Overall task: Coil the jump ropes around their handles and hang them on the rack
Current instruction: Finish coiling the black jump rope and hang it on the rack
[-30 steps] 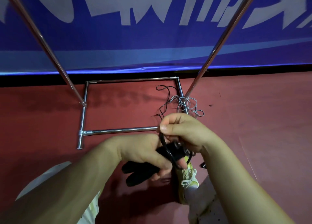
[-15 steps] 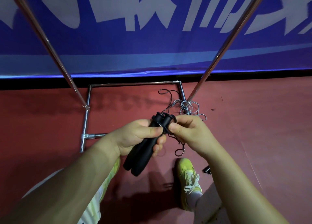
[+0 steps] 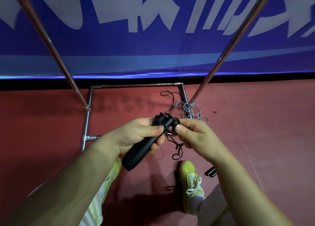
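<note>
Both forearms reach forward from the bottom corners and meet near the middle of the view, above a red floor [image 3: 255, 123]. The left hand [image 3: 136, 137] wraps around a pair of black handles [image 3: 141, 150] held side by side, thumb pressed across their upper part and fingers curled beneath; the handles slant from the lower left up to the right, their butt ends sticking out below the palm. The right hand [image 3: 196, 137] sits just beside the handles' top ends, its thumb and forefinger pinching the black rope [image 3: 177, 149] where a few turns already circle the handle tops. A short loop of that rope dangles between the two hands, and another strand trails off toward the floor behind the handles.

Beyond the hands, a tangled grey rope [image 3: 190, 110] lies on the floor against the right foot of the metal rack [image 3: 88, 110], whose two uprights rise steeply out of the top of the view in front of a blue banner [image 3: 153, 55]. A yellow-green shoe [image 3: 190, 179] stands below the right hand, and a small black handle end [image 3: 211, 172] lies on the floor just beside it.
</note>
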`<act>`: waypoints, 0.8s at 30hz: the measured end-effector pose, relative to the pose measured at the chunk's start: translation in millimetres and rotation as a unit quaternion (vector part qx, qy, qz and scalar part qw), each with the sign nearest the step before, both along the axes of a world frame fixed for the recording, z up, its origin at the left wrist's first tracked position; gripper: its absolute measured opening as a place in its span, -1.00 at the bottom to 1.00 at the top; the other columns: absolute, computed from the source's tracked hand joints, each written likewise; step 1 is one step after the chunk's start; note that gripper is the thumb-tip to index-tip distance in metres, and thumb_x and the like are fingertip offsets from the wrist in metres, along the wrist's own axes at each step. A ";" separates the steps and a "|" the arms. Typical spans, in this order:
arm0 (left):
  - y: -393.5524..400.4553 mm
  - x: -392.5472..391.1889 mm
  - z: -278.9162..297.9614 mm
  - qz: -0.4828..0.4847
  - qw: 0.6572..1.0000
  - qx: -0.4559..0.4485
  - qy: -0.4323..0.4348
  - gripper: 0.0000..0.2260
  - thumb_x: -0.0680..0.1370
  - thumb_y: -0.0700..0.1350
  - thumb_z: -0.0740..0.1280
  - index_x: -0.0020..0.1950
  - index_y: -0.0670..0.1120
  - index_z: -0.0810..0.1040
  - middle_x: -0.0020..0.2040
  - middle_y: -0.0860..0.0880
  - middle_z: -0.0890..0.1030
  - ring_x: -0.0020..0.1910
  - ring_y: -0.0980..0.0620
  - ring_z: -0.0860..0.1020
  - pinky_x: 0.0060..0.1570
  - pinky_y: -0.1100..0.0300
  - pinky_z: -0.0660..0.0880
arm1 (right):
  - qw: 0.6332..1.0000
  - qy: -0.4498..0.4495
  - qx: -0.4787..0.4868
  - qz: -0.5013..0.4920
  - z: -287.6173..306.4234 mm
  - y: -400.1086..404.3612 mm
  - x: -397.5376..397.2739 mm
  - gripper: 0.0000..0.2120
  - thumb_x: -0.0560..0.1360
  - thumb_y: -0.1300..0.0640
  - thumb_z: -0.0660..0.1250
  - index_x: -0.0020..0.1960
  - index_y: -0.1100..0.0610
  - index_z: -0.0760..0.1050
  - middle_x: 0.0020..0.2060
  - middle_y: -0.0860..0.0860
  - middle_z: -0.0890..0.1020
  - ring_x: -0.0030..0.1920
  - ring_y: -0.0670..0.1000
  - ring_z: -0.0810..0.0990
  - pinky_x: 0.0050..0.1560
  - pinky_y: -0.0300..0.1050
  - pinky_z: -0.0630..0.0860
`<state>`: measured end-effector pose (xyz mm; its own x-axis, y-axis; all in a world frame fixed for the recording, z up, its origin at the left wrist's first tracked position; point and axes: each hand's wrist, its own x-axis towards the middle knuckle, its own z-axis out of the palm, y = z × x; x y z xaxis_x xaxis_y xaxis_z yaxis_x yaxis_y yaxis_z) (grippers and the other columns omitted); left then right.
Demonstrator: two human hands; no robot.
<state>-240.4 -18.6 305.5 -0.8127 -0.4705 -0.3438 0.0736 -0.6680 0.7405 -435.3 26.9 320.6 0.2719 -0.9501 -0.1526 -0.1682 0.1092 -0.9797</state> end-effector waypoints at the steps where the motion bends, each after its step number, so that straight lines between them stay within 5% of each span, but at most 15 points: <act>1: -0.5 1.6 0.2 0.008 1.000 -0.017 -0.005 -0.29 0.16 0.11 0.64 0.11 -0.16 0.39 -0.37 -0.06 0.54 -0.46 0.05 0.48 -0.41 0.27 0.46 | 1.000 0.005 -0.002 -0.012 -2.8 0.4 2.4 -0.80 0.55 0.16 0.25 -0.16 -0.03 0.60 -0.55 -0.17 0.40 -0.51 -0.21 0.29 -0.44 -0.42 0.24; 3: -0.7 3.4 1.3 0.014 0.998 -0.052 -0.023 -0.47 0.31 0.01 0.56 0.12 -0.16 0.39 -0.36 -0.06 0.54 -0.44 0.04 0.48 -0.39 0.27 0.46 | 0.999 0.023 -0.011 -0.023 -7.0 0.4 7.6 -0.79 0.57 0.18 0.29 -0.20 0.01 0.59 -0.53 -0.17 0.46 -0.49 -0.22 0.37 -0.40 -0.41 0.29; 5: -0.2 2.8 4.1 0.025 0.994 -0.089 -0.061 -0.64 0.42 -0.11 0.37 0.15 -0.15 0.37 -0.37 -0.05 0.53 -0.45 0.04 0.48 -0.39 0.26 0.45 | 0.995 0.073 -0.034 -0.055 -10.9 -0.2 13.0 -0.77 0.48 -0.01 0.34 -0.23 0.13 0.57 -0.42 -0.12 0.53 -0.36 -0.21 0.44 -0.29 -0.26 0.39; 7: -0.4 0.7 6.3 0.036 0.989 -0.119 -0.082 -0.64 0.43 -0.15 0.30 0.21 -0.10 0.36 -0.39 -0.04 0.53 -0.45 0.04 0.49 -0.39 0.25 0.46 | 0.987 0.119 -0.055 -0.096 -16.3 -0.4 18.6 -0.52 0.35 -0.22 0.26 -0.29 0.25 0.51 -0.41 0.00 0.46 -0.34 -0.11 0.39 -0.29 -0.09 0.35; 12: -0.5 -4.9 9.9 0.056 0.968 -0.202 -0.136 -0.72 0.57 -0.28 0.28 0.20 0.02 0.37 -0.39 0.00 0.51 -0.45 0.05 0.50 -0.37 0.22 0.47 | 0.973 0.156 -0.016 -0.172 -18.7 0.2 33.1 -0.28 0.32 -0.37 0.18 -0.34 0.37 0.44 -0.53 0.00 0.33 -0.48 -0.08 0.26 -0.41 -0.07 0.21; 15: 1.7 -10.2 11.0 0.071 0.957 -0.229 -0.165 -0.79 0.53 -0.09 0.33 0.11 -0.06 0.38 -0.43 0.03 0.51 -0.49 0.07 0.49 -0.42 0.24 0.44 | 0.964 0.201 0.032 -0.172 -15.3 0.5 33.8 -0.36 0.49 -0.28 0.22 -0.43 0.28 0.39 -0.63 -0.11 0.18 -0.55 -0.10 0.18 -0.44 -0.19 0.13; 18: 4.2 -14.8 11.8 0.112 0.958 -0.188 -0.185 -0.65 0.41 0.16 0.27 0.07 -0.03 0.40 -0.48 0.03 0.50 -0.52 0.06 0.47 -0.46 0.24 0.40 | 0.959 0.213 0.061 -0.178 -11.9 -1.4 35.6 -0.45 0.53 -0.22 0.20 -0.48 0.04 0.12 -0.62 -0.12 0.15 -0.56 -0.10 0.14 -0.52 -0.24 0.10; 24: 3.8 -18.1 8.3 0.153 0.948 -0.182 -0.212 -0.89 0.62 -0.01 0.20 0.02 -0.03 0.42 -0.48 0.02 0.51 -0.52 0.03 0.45 -0.45 0.21 0.39 | 0.974 0.173 0.120 -0.079 2.2 -2.2 21.3 -0.40 0.60 -0.25 -0.01 -0.42 0.15 0.32 -0.55 -0.05 0.30 -0.48 -0.06 0.24 -0.43 -0.24 0.20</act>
<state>-258.4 -14.9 313.8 -0.4440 -0.8118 -0.3792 -0.1339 -0.3583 0.9239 -414.0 24.7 322.8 0.0170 -0.9017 -0.4321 -0.4468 0.3798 -0.8100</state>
